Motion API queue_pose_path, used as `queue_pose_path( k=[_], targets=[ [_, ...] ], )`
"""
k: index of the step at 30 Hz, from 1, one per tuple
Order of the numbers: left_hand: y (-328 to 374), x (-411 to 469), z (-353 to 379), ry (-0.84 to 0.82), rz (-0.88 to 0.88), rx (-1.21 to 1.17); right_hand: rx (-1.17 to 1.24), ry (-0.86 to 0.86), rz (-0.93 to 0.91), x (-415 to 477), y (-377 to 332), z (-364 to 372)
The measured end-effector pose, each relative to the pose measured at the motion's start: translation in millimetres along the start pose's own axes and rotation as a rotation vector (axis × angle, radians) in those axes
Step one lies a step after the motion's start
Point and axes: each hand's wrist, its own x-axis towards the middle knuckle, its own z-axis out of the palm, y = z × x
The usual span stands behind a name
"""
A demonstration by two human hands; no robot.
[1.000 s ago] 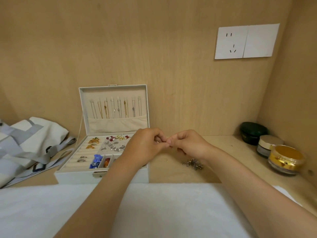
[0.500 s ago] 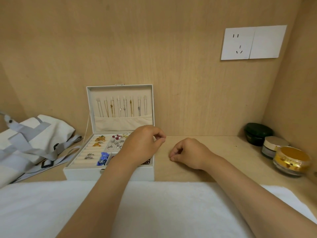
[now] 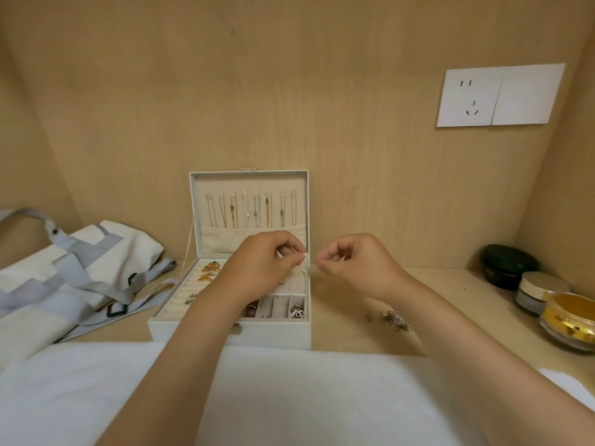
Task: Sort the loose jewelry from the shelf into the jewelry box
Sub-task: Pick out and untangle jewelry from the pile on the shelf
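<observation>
Both hands are up over the shelf (image 3: 338, 320) here; the left hand (image 3: 264, 267) hovers above the open jewelry box (image 3: 231, 331), fingers curled in tight, thumb pressed to forefinger in a fine pinch; whether anything tiny sits in that pinch, I cannot tell. The right hand (image 3: 357, 265) is just beside it, level with it, a narrow gap between the two sets of fingertips; it has the same shape, fingers curled, thumb and forefinger closed together, and again the contents of the pinch are too small to make out.

Behind the left hand the box lid (image 3: 249, 185) stands upright against the back wall, with a row of thin chains (image 3: 251, 210) hanging inside it; under and to the left of that hand, gold pieces (image 3: 211, 272) lie in the cushioned rows; nearer the person, below the left wrist, a small compartment at the box's front right corner holds silver bits (image 3: 297, 311).

The loose jewelry (image 3: 391, 318) lies on the bare wood below the right hand, just beside the right forearm and apart from the box; a small silver tangle.

Well off to the right of the right hand sit three jars: a dark green one (image 3: 507, 265), a pale-lidded one (image 3: 537, 292), a gold one (image 3: 570, 320); above them on the wall, a white socket plate (image 3: 499, 94). Far left of the left hand, a cream and grey tote bag (image 3: 80, 268) lies slumped; a white cloth (image 3: 289, 397) runs beneath both forearms.
</observation>
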Motion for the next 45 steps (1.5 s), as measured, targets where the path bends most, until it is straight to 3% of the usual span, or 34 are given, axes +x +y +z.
queue_pose_path(
  k=[4,9,22,33,40,42,45],
  targets=[
    [-9.0,-2.2,-7.9,0.027,0.009,-0.052,-0.05,0.007,-0.056,15.4,-18.1,11.7],
    [-23.7,-8.7,-13.7,0.011,0.006,-0.046,-0.304,0.001,-0.205,24.0,-32.6,24.1],
    [-32.7,-17.0,-18.7,0.031,-0.039,-0.026,-0.418,-0.037,-0.329,19.1,-32.6,40.4],
    [-35.2,-17.3,-9.0,0.073,-0.037,-0.195,-0.059,0.001,-0.158,16.1,-29.5,41.1],
    [-29.5,-18.9,-7.8,0.066,-0.08,-0.355,0.293,-0.051,-0.056,10.1,-26.1,39.5],
    [-29.8,-19.5,-6.5,0.078,-0.088,-0.342,0.114,-0.063,-0.043,12.0,-17.3,37.0],
    [-31.4,-19.6,-7.4,0.116,-0.123,-0.345,-0.353,-0.07,-0.073,15.0,-5.5,33.9]
  ],
)
